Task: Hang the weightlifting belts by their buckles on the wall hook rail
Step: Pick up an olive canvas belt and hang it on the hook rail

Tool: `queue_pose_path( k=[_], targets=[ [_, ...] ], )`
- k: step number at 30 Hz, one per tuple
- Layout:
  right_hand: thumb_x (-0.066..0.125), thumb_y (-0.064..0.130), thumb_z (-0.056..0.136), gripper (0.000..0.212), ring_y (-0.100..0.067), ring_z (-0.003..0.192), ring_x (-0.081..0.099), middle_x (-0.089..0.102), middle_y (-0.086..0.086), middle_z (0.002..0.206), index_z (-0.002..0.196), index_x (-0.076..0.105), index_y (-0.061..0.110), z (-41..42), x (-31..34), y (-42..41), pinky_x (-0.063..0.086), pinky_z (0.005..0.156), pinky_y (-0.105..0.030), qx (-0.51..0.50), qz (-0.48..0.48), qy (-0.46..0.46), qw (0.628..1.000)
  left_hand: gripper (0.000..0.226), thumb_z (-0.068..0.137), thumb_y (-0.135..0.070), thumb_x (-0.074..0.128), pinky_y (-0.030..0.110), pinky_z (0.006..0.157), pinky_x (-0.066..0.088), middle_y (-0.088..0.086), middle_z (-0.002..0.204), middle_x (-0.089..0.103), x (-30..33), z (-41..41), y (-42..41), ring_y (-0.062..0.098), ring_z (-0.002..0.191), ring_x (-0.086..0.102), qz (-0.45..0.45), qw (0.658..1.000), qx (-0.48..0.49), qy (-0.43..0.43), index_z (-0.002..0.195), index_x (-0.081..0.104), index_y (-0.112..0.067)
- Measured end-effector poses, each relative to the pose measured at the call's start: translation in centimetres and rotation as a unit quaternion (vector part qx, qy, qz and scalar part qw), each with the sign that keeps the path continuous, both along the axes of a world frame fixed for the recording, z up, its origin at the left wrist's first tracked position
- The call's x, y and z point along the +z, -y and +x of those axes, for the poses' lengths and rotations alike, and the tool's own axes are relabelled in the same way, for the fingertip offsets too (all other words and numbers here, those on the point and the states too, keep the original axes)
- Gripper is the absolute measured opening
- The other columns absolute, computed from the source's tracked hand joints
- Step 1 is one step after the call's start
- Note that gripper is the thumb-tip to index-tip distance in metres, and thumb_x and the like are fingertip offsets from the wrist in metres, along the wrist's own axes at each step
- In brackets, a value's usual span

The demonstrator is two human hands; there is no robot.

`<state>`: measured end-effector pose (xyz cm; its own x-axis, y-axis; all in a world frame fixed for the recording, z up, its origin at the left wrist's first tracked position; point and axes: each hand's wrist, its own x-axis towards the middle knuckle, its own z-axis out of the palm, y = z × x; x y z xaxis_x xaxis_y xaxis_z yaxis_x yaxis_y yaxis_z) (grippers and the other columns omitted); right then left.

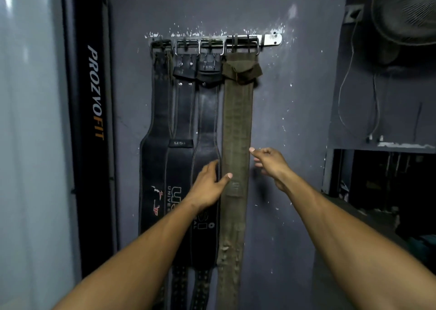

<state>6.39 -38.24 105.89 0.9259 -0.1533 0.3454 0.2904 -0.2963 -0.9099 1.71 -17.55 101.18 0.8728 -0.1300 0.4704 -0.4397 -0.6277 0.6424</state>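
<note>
A metal hook rail [271, 39] is screwed to the grey wall. Several weightlifting belts hang from it by their buckles: three black leather belts [155, 149] side by side at the left and an olive fabric belt [237, 125] at the right. My left hand [208, 183] lies flat over the black belts, its thumb touching the olive belt's left edge. My right hand [269, 162] hovers just right of the olive belt, with its thumb at the belt's right edge and its fingers loosely curled, holding nothing.
A black vertical panel [94, 121] lettered PROZOFIT stands left of the belts. A wall fan [405, 10] with a hanging cord [346, 85] is at the upper right. Below the fan is a dark shelf opening [382, 180].
</note>
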Motion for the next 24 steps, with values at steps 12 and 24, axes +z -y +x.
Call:
queue_pose_path(
  k=[12,24],
  targets=[
    [0.084,0.050,0.076,0.057,-0.020,0.103,0.069,0.070,0.000,0.117,0.119,0.058,0.022,6.3,-0.6,-4.1,0.059,0.090,-0.039,-0.056,0.011,0.054,0.997,0.061,0.100,-0.051,0.056,0.029,0.110,0.037,-0.001,0.153,0.050,2.2,3.9,-1.7,0.014,0.140,0.046,-0.104,0.991,-0.066,-0.043,0.152,0.040,-0.024],
    [0.050,0.023,0.109,0.021,-0.011,0.077,0.071,0.074,0.000,0.088,0.093,0.061,0.017,1.0,-4.5,-2.3,0.059,0.068,-0.026,0.103,0.119,0.025,0.987,0.059,0.088,-0.050,0.069,0.042,0.103,0.055,0.005,0.129,0.062,0.5,10.8,2.4,0.018,0.113,0.068,-0.301,0.949,-0.094,-0.006,0.134,0.057,-0.015]
  ],
)
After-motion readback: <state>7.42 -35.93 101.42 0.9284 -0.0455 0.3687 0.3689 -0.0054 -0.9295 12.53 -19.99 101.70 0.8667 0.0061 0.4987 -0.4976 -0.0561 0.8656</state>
